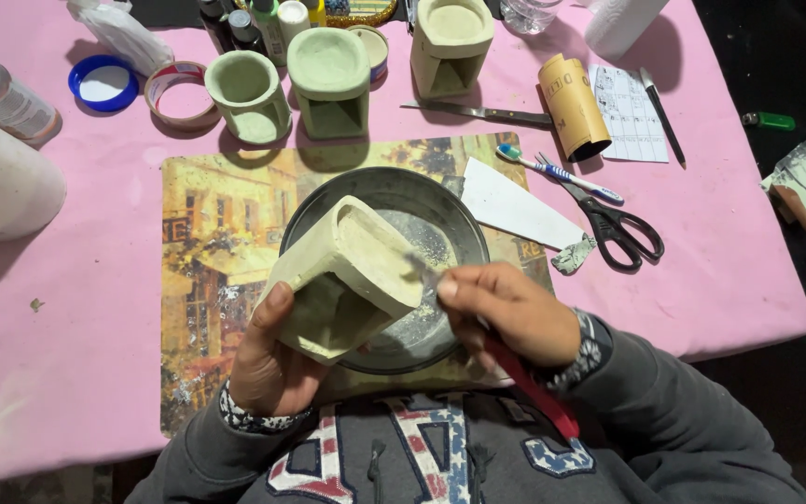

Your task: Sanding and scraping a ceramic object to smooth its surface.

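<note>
Pale-green clay burner (352,280), hollow, tilted in L hand (268,359).

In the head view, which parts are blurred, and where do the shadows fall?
Head view: the tip of the red-handled tool in the right hand is motion-blurred; the pale green clay block in the left hand is sharp; the green clay pots cast soft shadows toward the viewer.
</note>
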